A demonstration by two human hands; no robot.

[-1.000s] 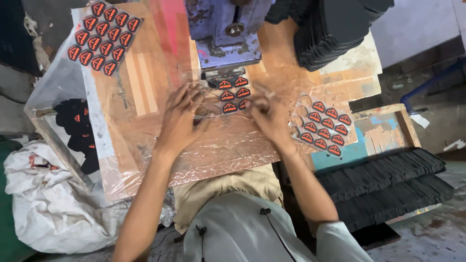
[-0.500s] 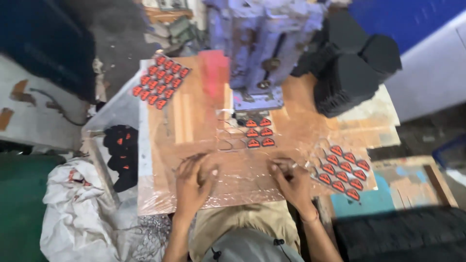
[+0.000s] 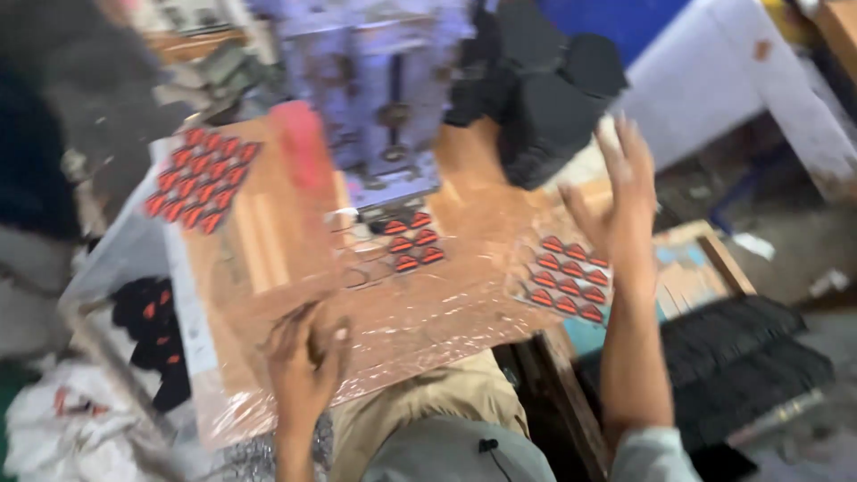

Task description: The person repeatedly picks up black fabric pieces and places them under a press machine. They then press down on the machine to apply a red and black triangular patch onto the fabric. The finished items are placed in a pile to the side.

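resting at the near edge of a clear plastic sheet (image 3: 420, 326), the left hand (image 3: 308, 361) lies on the film with its fingers loosely curled; the blur hides whether it pinches the film or only presses on it, so i cannot tell the grasp. the sheet covers a wooden worktable (image 3: 268, 241) and its long axis runs left to right, across in front of the person, with the near edge hanging over the table's lip just beside the left hand. the right hand (image 3: 616, 201) is lifted off the table, fingers spread and released, grasping nothing.

just below and to the inner side of the right hand lies a small block of red and black emblem patches (image 3: 567, 278), set in rows that slant down to the right. beyond the left hand, toward the middle of the table, a smaller cluster of patches (image 3: 412, 241) sits at the foot of a blue-grey press machine (image 3: 384, 98). far off to the left hand's outer side, a third patch block (image 3: 198, 178) lies tilted near the table's far corner. a heap of black pieces (image 3: 544, 89) stands beyond the right hand, beside the machine. stacked black sheets (image 3: 741, 357) lie low to the right hand's outer side, and a white bag (image 3: 54, 428) sits outside the left.
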